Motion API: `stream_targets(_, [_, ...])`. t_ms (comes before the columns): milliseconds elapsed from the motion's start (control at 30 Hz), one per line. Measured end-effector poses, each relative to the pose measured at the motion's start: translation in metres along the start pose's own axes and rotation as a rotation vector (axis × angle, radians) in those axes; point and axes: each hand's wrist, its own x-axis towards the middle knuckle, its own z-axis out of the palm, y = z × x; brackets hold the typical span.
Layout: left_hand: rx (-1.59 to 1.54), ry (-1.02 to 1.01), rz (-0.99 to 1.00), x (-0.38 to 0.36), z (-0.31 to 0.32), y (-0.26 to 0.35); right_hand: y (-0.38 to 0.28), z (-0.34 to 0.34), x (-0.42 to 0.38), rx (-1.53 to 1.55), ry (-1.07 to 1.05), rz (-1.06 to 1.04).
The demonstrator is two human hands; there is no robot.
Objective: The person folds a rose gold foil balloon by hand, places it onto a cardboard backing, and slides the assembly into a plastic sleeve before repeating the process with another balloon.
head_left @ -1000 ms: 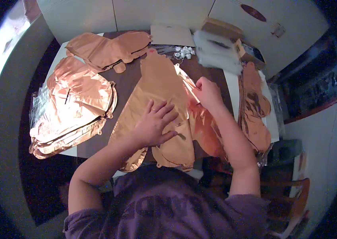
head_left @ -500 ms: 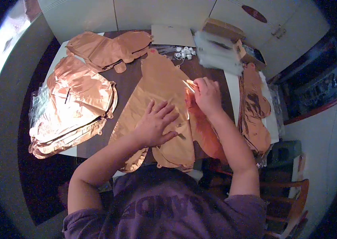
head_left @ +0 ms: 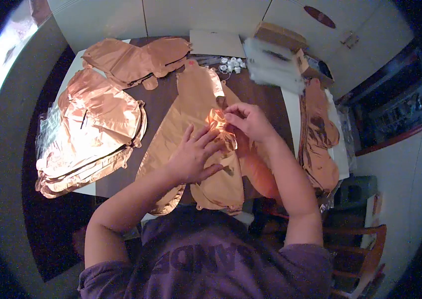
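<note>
A large copper-coloured foil balloon [head_left: 191,99], flat and uninflated, lies in front of me with its right side folded inward. My left hand [head_left: 198,154] rests on its middle, fingers spread and flat on the foil. Beside the fingertips, my right hand [head_left: 250,121] pinches the crumpled, shiny folded edge between thumb and fingers. A reddish patch of the foil [head_left: 261,174] shows under my right forearm. The lower part of the balloon reaches the table edge close to my body.
Stacked copper foil balloons [head_left: 101,114] lie at left, with another pile [head_left: 136,60] behind. A folded balloon [head_left: 315,134] lies at right. White coils [head_left: 232,65], a clear plastic bag [head_left: 273,62] and cardboard boxes [head_left: 281,36] sit at the back. A wooden chair [head_left: 370,249] stands lower right.
My right hand has moved left and slightly down, bringing the foil edge over toward the middle of the balloon. My left hand has stayed in place.
</note>
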Motion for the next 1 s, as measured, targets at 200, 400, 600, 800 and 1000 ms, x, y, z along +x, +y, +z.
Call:
stream_targets(200, [-0.007,-0.020,-0.005,-0.001,-0.001,-0.002,0.027,-0.012,0.003,-0.635,0.121,-0.335])
stream_targets(400, [-0.013,-0.018,-0.007,0.001,0.000,-0.002,0.029,0.000,-0.002,-0.843,0.085,-0.498])
stream_targets(600, [-0.017,-0.027,0.003,0.002,-0.001,-0.002,0.030,0.001,0.000,-0.966,-0.014,-0.511])
stream_targets(800, [-0.231,0.111,-0.001,-0.001,-0.006,-0.011,0.021,0.001,-0.002,-1.043,-0.095,-0.406])
stream_targets(1000, [-0.044,0.029,-0.170,-0.038,-0.046,-0.032,0.025,0.003,-0.005,-0.981,-0.057,-0.419])
